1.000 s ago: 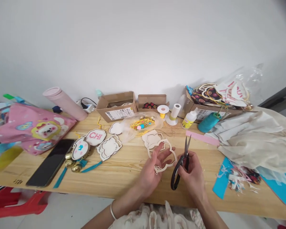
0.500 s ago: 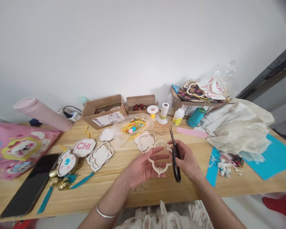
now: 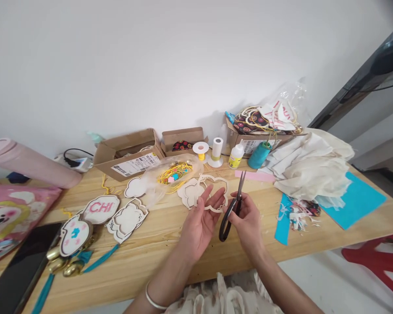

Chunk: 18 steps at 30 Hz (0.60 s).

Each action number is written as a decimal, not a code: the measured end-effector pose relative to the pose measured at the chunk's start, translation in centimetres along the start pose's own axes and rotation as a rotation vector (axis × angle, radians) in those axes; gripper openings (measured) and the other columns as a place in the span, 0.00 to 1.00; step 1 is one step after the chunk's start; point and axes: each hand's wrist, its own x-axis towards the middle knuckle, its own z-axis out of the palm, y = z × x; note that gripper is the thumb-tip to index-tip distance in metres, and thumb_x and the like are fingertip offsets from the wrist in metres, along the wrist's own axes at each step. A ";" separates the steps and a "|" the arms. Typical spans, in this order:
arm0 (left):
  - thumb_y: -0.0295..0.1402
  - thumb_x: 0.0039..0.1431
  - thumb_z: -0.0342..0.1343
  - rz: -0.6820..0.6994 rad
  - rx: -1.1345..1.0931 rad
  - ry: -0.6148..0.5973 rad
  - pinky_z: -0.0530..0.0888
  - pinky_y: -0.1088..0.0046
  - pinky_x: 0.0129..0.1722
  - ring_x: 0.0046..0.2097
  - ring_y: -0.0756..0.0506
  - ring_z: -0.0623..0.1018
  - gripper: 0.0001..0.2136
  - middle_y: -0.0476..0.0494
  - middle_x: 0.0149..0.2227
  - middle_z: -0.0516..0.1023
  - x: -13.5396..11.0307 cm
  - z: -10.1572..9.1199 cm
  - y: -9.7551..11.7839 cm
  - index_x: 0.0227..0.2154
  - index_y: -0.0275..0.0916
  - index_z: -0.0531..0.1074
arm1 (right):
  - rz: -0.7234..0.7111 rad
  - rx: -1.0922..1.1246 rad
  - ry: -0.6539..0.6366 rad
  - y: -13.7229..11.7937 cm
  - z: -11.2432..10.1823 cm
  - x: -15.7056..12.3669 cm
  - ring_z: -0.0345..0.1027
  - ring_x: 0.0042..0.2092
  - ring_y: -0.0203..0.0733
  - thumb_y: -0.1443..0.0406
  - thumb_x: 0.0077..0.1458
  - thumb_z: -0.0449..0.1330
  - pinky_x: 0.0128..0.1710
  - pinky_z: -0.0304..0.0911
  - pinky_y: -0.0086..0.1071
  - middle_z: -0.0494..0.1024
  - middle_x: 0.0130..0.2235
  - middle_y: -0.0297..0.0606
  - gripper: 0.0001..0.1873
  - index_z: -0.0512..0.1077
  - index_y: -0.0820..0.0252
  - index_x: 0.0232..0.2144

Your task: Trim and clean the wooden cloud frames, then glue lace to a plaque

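Observation:
My left hand point(image 3: 201, 222), palm up with a silver bangle on the wrist, holds a thin cut-out wooden frame point(image 3: 216, 179) with a scalloped outline. Its thumb lies over the near edge and the fingers pass behind. Closed around black-handled scissors point(image 3: 227, 224) is my right hand point(image 3: 249, 220); the blades point up and away, nearly together. Its fingertips are close to the frame's right edge, and whether they touch it I cannot tell. Just beyond the left thumb, another pale wooden piece point(image 3: 187, 194) lies on the table, partly overlapped by the held frame.
Left are a CHI plaque point(image 3: 101, 208), gold bells point(image 3: 74, 267) and a phone point(image 3: 16, 266). A plastic bag of yellow cord point(image 3: 153, 179), a glue bottle point(image 3: 236, 156) and a teal thread cone point(image 3: 260, 155) stand behind. Right lie cream fabric point(image 3: 311, 168) and blue sheets point(image 3: 355, 203).
The held frame has moved away from me and turned, now over the loose wooden piece. The scissors have tilted, handles swinging left. My view has shifted right.

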 end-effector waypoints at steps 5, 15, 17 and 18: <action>0.41 0.56 0.47 -0.123 0.031 -0.118 0.62 0.62 0.52 0.50 0.41 0.70 0.20 0.35 0.50 0.70 -0.6 -0.6 1.8 0.48 0.33 0.65 | 0.020 0.005 -0.093 -0.3 -1.3 1.5 0.59 0.25 0.31 0.69 0.36 0.61 0.24 0.59 0.24 0.65 0.24 0.28 0.17 0.65 0.58 0.34; 0.33 0.59 0.45 -0.291 0.136 -0.120 0.65 0.57 0.50 0.49 0.40 0.71 0.20 0.35 0.47 0.71 0.8 -1.1 3.3 0.55 0.38 0.58 | -0.035 -0.155 -0.292 0.1 -2.4 2.8 0.63 0.32 0.36 0.66 0.43 0.57 0.34 0.61 0.30 0.69 0.30 0.33 0.23 0.63 0.58 0.45; 0.35 0.58 0.46 -0.218 0.097 -0.063 0.64 0.61 0.51 0.49 0.42 0.71 0.22 0.36 0.47 0.71 0.9 -0.9 2.6 0.56 0.41 0.55 | -0.099 -0.181 -0.238 0.6 -3.4 3.0 0.62 0.33 0.36 0.64 0.48 0.54 0.35 0.60 0.31 0.70 0.32 0.34 0.25 0.59 0.57 0.51; 0.36 0.58 0.46 -0.180 0.078 -0.040 0.64 0.62 0.51 0.49 0.43 0.72 0.23 0.36 0.47 0.71 0.9 -0.8 2.4 0.57 0.42 0.53 | -0.119 -0.191 -0.234 0.7 -3.9 3.0 0.62 0.32 0.36 0.63 0.51 0.52 0.35 0.59 0.30 0.70 0.33 0.34 0.25 0.57 0.57 0.53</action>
